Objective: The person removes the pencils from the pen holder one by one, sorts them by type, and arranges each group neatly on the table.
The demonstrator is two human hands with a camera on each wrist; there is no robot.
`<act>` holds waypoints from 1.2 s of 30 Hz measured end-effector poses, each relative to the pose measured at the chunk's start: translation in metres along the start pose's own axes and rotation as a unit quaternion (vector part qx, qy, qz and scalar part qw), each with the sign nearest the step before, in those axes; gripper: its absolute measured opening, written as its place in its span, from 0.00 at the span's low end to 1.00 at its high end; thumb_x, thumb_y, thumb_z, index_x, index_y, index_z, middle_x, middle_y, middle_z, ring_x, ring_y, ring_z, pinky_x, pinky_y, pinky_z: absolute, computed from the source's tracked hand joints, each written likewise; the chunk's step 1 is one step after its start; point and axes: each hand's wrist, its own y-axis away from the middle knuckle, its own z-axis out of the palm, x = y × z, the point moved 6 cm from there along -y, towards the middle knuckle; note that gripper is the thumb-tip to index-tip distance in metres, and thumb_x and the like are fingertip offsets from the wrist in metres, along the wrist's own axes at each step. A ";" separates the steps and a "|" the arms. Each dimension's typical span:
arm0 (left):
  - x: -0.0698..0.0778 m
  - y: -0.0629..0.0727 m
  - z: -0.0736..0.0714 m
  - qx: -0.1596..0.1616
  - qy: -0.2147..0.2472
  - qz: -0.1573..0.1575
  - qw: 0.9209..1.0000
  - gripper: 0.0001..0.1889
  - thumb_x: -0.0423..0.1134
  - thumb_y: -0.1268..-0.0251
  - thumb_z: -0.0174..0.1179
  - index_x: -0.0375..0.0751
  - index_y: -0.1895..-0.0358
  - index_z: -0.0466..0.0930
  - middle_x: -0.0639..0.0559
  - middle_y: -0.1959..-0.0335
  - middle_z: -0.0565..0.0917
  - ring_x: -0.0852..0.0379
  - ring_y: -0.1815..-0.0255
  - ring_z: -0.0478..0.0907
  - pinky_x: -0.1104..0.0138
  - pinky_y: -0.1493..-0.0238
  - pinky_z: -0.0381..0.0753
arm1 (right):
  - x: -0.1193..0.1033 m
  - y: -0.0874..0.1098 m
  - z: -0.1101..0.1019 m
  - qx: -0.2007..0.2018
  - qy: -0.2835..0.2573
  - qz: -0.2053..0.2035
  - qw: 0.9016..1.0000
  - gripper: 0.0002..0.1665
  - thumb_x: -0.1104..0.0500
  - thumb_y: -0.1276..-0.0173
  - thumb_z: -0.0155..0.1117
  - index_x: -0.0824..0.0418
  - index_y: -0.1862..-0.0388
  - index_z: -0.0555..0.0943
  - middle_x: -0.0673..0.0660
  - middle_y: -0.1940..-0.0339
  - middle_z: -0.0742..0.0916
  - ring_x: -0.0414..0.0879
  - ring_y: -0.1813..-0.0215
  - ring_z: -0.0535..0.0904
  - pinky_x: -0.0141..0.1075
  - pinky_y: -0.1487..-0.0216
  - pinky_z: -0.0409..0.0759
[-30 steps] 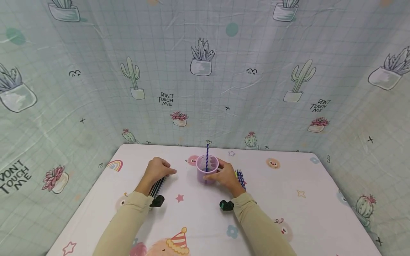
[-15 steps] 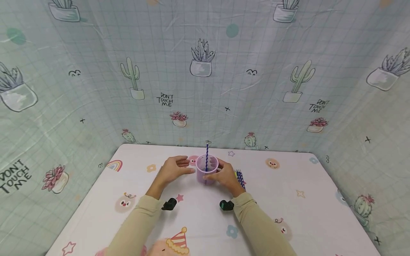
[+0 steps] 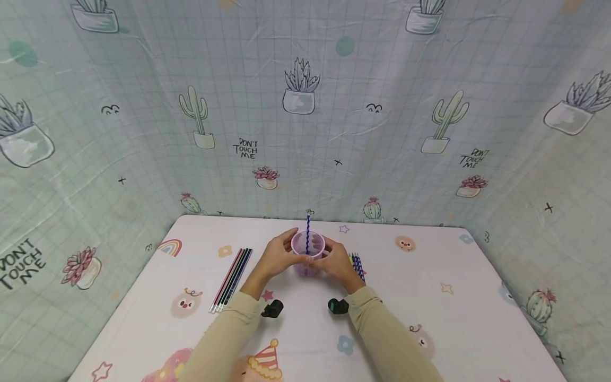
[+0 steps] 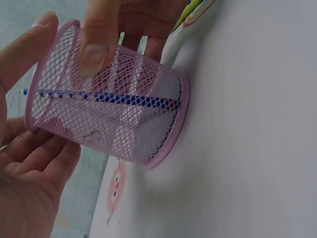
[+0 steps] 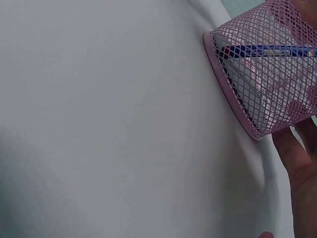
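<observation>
A pink-purple mesh pencil cup point(image 3: 305, 271) stands upright in the middle of the white table. One blue patterned pencil point(image 4: 124, 99) leans inside it, its red end at the cup's base. My right hand point(image 3: 340, 265) grips the cup's right side, thumb across the front. My left hand point(image 3: 277, 255) curves round the left side close to the rim, thumb in front and fingers behind. In the left wrist view the right thumb point(image 4: 94, 57) presses the mesh.
Several dark and red pencils point(image 3: 232, 278) lie side by side on the table at the left. Several blue patterned pencils point(image 3: 358, 265) with a yellow-green one lie right of the cup, partly behind my right hand. A cactus-print cloth point(image 3: 305, 148) hangs behind the table.
My left hand has moved right, from over the dark pencils to the pencil cup, and now holds its left side. Those pencils are uncovered. The right hand and cup stay put.
</observation>
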 end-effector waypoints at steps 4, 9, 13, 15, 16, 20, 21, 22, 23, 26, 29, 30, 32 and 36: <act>-0.001 -0.002 0.003 0.010 -0.008 0.000 1.000 0.53 0.48 0.49 0.82 0.35 0.21 0.64 0.39 0.24 0.74 0.44 0.24 0.74 0.52 0.24 0.74 | 0.000 -0.001 -0.001 -0.005 0.005 0.002 1.000 0.49 0.60 0.48 0.87 0.57 0.26 0.77 0.58 0.33 0.86 0.55 0.31 0.81 0.50 0.27 0.79; -0.001 -0.003 0.004 0.018 -0.013 0.007 1.000 0.50 0.46 0.49 0.83 0.33 0.23 0.67 0.40 0.30 0.80 0.45 0.31 0.81 0.52 0.29 0.80 | 0.000 0.001 -0.002 -0.014 0.009 0.009 1.000 0.50 0.58 0.47 0.87 0.55 0.25 0.75 0.57 0.31 0.84 0.55 0.29 0.80 0.50 0.27 0.79; -0.003 -0.003 0.005 0.020 -0.017 0.003 1.000 0.51 0.47 0.50 0.83 0.34 0.23 0.68 0.41 0.30 0.81 0.46 0.32 0.81 0.53 0.30 0.81 | 0.000 0.004 -0.004 -0.028 -0.017 0.014 0.999 0.49 0.61 0.44 0.84 0.56 0.23 0.73 0.59 0.28 0.82 0.57 0.27 0.78 0.48 0.26 0.78; -0.003 -0.003 0.006 0.019 -0.013 -0.001 1.000 0.51 0.47 0.50 0.83 0.34 0.23 0.67 0.41 0.30 0.80 0.46 0.31 0.81 0.53 0.29 0.80 | 0.000 0.005 -0.006 -0.032 -0.038 0.021 0.999 0.49 0.66 0.43 0.82 0.58 0.23 0.72 0.61 0.27 0.81 0.58 0.25 0.76 0.47 0.26 0.77; -0.003 -0.003 0.006 0.019 -0.013 -0.002 1.000 0.51 0.47 0.49 0.83 0.34 0.23 0.67 0.41 0.30 0.80 0.46 0.30 0.80 0.53 0.29 0.80 | 0.000 0.006 -0.008 -0.032 -0.047 0.025 0.998 0.49 0.69 0.43 0.81 0.59 0.23 0.72 0.61 0.27 0.80 0.58 0.24 0.76 0.47 0.25 0.77; -0.003 -0.003 0.005 0.020 -0.006 -0.006 1.000 0.50 0.44 0.49 0.83 0.33 0.23 0.67 0.41 0.29 0.80 0.46 0.29 0.79 0.54 0.28 0.79 | -0.003 0.008 -0.015 -0.036 -0.068 0.031 0.997 0.48 0.75 0.44 0.77 0.63 0.24 0.72 0.64 0.26 0.79 0.59 0.23 0.74 0.45 0.25 0.75; -0.004 -0.004 0.005 0.021 -0.006 -0.006 1.000 0.50 0.44 0.49 0.83 0.33 0.23 0.67 0.41 0.29 0.80 0.46 0.29 0.79 0.54 0.28 0.79 | -0.004 0.008 -0.017 -0.039 -0.073 0.031 0.996 0.47 0.76 0.43 0.76 0.63 0.24 0.72 0.65 0.26 0.79 0.59 0.23 0.73 0.45 0.25 0.75; -0.004 -0.004 0.004 0.021 -0.004 -0.006 1.000 0.49 0.43 0.48 0.82 0.32 0.23 0.67 0.41 0.29 0.80 0.46 0.29 0.79 0.54 0.28 0.79 | -0.005 0.008 -0.019 -0.042 -0.078 0.028 0.996 0.46 0.77 0.43 0.75 0.64 0.24 0.72 0.65 0.26 0.79 0.60 0.23 0.73 0.45 0.25 0.75; -0.004 -0.004 0.004 0.020 -0.003 -0.006 1.000 0.49 0.42 0.48 0.82 0.32 0.23 0.67 0.41 0.29 0.79 0.46 0.29 0.79 0.54 0.28 0.79 | -0.006 0.007 -0.021 -0.045 -0.084 0.026 0.995 0.45 0.78 0.42 0.73 0.65 0.24 0.72 0.66 0.26 0.78 0.60 0.23 0.73 0.45 0.25 0.75; -0.005 -0.005 0.003 0.021 0.000 -0.008 1.000 0.49 0.42 0.48 0.82 0.32 0.23 0.66 0.41 0.28 0.79 0.45 0.28 0.78 0.54 0.28 0.79 | -0.011 0.005 -0.027 -0.055 -0.091 0.015 0.994 0.43 0.79 0.41 0.71 0.68 0.25 0.71 0.68 0.27 0.79 0.62 0.23 0.74 0.45 0.26 0.76; -0.004 -0.005 0.002 0.024 0.001 -0.009 1.000 0.49 0.42 0.48 0.82 0.32 0.23 0.67 0.40 0.28 0.79 0.45 0.28 0.79 0.54 0.28 0.79 | -0.016 0.003 -0.033 -0.060 -0.081 0.005 0.995 0.41 0.78 0.39 0.71 0.71 0.26 0.71 0.69 0.29 0.80 0.63 0.25 0.75 0.44 0.27 0.78; -0.004 -0.005 0.002 0.025 0.003 -0.011 1.000 0.49 0.41 0.48 0.82 0.32 0.23 0.67 0.40 0.28 0.79 0.45 0.28 0.79 0.54 0.27 0.78 | -0.018 0.001 -0.035 -0.061 -0.076 0.003 0.995 0.41 0.77 0.38 0.70 0.72 0.26 0.71 0.70 0.29 0.80 0.63 0.25 0.75 0.44 0.28 0.78; -0.004 -0.005 0.002 0.026 0.004 -0.009 1.000 0.49 0.41 0.48 0.82 0.32 0.23 0.67 0.40 0.28 0.79 0.45 0.28 0.79 0.54 0.27 0.79 | -0.020 -0.001 -0.038 -0.058 -0.070 0.004 0.996 0.39 0.76 0.36 0.69 0.72 0.26 0.71 0.71 0.30 0.80 0.63 0.26 0.76 0.42 0.29 0.79; -0.004 -0.005 0.004 0.024 0.008 -0.011 1.000 0.49 0.42 0.50 0.83 0.34 0.24 0.68 0.41 0.29 0.80 0.46 0.29 0.79 0.54 0.27 0.79 | -0.024 -0.007 -0.045 -0.040 -0.058 0.012 0.997 0.34 0.74 0.32 0.67 0.71 0.27 0.72 0.72 0.30 0.81 0.61 0.27 0.78 0.40 0.30 0.81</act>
